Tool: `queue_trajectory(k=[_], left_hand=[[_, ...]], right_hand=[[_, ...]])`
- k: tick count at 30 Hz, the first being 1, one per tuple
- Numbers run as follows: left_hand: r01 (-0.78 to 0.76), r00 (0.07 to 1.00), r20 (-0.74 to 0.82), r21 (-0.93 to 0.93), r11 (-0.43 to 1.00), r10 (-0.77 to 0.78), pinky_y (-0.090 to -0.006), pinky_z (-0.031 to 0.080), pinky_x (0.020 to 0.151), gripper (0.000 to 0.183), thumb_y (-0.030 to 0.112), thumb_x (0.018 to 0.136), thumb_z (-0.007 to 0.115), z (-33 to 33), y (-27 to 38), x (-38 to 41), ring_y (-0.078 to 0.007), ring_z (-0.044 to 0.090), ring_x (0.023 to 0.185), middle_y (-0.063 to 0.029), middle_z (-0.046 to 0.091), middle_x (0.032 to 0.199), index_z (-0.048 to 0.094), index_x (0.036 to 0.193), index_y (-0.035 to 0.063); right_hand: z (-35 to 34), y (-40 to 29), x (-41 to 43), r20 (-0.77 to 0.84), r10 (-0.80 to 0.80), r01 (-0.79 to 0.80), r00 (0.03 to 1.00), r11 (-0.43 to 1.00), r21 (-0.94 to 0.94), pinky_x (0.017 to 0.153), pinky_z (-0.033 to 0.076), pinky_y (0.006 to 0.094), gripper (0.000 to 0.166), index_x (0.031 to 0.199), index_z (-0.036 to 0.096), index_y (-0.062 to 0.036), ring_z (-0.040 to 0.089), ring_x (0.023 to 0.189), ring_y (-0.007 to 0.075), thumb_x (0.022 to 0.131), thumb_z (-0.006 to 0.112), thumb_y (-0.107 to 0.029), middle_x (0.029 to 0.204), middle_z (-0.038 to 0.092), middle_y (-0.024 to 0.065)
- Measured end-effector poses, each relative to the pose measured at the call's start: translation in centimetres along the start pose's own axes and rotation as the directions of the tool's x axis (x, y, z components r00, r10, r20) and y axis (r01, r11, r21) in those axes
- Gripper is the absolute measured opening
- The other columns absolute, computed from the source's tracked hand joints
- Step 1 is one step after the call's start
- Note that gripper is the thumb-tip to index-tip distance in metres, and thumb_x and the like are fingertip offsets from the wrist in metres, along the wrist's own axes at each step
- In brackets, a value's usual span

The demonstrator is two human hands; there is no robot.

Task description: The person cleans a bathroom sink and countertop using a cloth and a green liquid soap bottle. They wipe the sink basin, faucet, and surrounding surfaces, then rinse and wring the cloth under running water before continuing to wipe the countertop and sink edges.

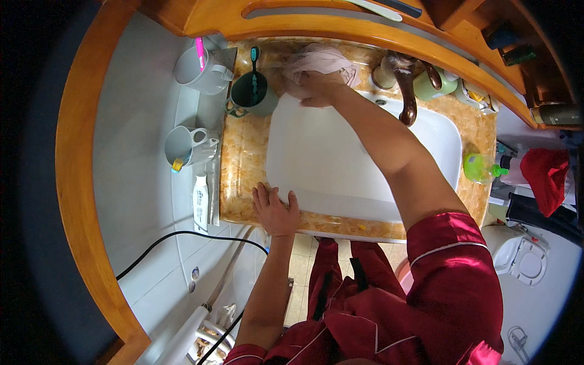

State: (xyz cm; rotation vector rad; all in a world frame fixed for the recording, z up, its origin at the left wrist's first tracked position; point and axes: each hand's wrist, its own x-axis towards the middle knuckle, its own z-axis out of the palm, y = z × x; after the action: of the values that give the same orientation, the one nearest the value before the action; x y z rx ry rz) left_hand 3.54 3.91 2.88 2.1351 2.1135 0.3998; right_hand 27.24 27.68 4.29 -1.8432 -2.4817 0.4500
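My right hand [319,89] presses a pale pink cloth [326,61] on the marbled countertop behind the white sink basin [328,150]; hand and cloth are slightly blurred. My left hand [277,214] rests with fingers spread on the counter's front left part, beside the basin's corner, holding nothing. Left of the cloth stands a dark green mug [262,102] with a toothbrush [255,57] in it. To the right of the cloth is a bronze-coloured faucet [406,86] that reaches over the basin.
Two white cups [182,68] [180,143] with toothbrushes and a white tube [200,200] are along the left wall. A green pump bottle [477,168] stands at the counter's right. A wooden cabinet frame [292,27] overhangs the back edge. A black cable [182,232] runs at lower left.
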Motion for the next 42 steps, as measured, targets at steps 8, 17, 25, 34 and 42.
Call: queue_trajectory(k=[8,17,25,34,42], left_hand=[[0.029,0.999,0.043,-0.010,1.000,-0.028,-0.0546,0.032,0.101,0.039,0.031,0.077,0.066,-0.3,0.8,0.4,-0.0449,0.037,0.125,-0.0267,0.044,0.131,0.061,0.104,0.0035],[0.045,0.995,0.089,-0.020,0.999,-0.043,-0.0565,0.025,0.104,0.040,0.032,0.079,0.063,0.1,0.6,0.1,-0.0435,0.030,0.130,-0.0256,0.038,0.136,0.060,0.105,0.0024],[0.047,0.996,0.073,-0.037,0.998,-0.044,-0.0522,0.026,0.105,0.034,0.028,0.079,0.064,0.2,0.2,0.1,-0.0440,0.033,0.127,-0.0253,0.038,0.137,0.061,0.103,0.0042],[0.038,0.998,0.047,-0.066,0.997,-0.035,-0.0521,0.028,0.104,0.035,0.030,0.079,0.063,0.4,-0.1,0.1,-0.0423,0.034,0.128,-0.0239,0.040,0.136,0.062,0.103,0.0048],[0.041,0.998,0.055,-0.016,0.999,-0.040,-0.0539,0.028,0.103,0.040,0.034,0.079,0.062,0.2,0.7,-0.1,-0.0415,0.033,0.129,-0.0228,0.040,0.136,0.062,0.105,0.0039]], right_hand=[[0.0,-0.6,4.4,-0.125,-0.136,0.146,0.983,0.987,0.071,0.082,0.048,0.0388,0.034,0.109,0.062,-0.0130,0.059,0.101,0.0301,0.075,0.062,-0.017,0.107,0.063,0.0114],[-7.5,-5.9,3.4,-0.081,-0.193,0.209,0.978,0.874,0.439,0.084,0.046,0.0359,0.022,0.093,0.067,-0.0068,0.061,0.095,0.0278,0.081,0.054,-0.020,0.103,0.064,0.0178],[-1.8,-4.0,6.2,-0.126,0.001,0.067,0.992,0.845,0.531,0.086,0.046,0.0386,0.023,0.097,0.065,-0.0065,0.061,0.097,0.0282,0.081,0.055,-0.020,0.104,0.064,0.0178],[2.2,1.4,1.0,-0.297,0.401,-0.286,0.866,0.887,0.363,0.085,0.048,0.0399,0.024,0.101,0.062,-0.0069,0.061,0.099,0.0279,0.082,0.054,-0.020,0.105,0.064,0.0163],[0.5,4.0,-3.7,-0.163,0.676,-0.575,0.718,0.709,0.408,0.087,0.047,0.0415,0.027,0.106,0.060,-0.0111,0.058,0.105,0.0318,0.079,0.056,-0.012,0.115,0.059,0.0125]])
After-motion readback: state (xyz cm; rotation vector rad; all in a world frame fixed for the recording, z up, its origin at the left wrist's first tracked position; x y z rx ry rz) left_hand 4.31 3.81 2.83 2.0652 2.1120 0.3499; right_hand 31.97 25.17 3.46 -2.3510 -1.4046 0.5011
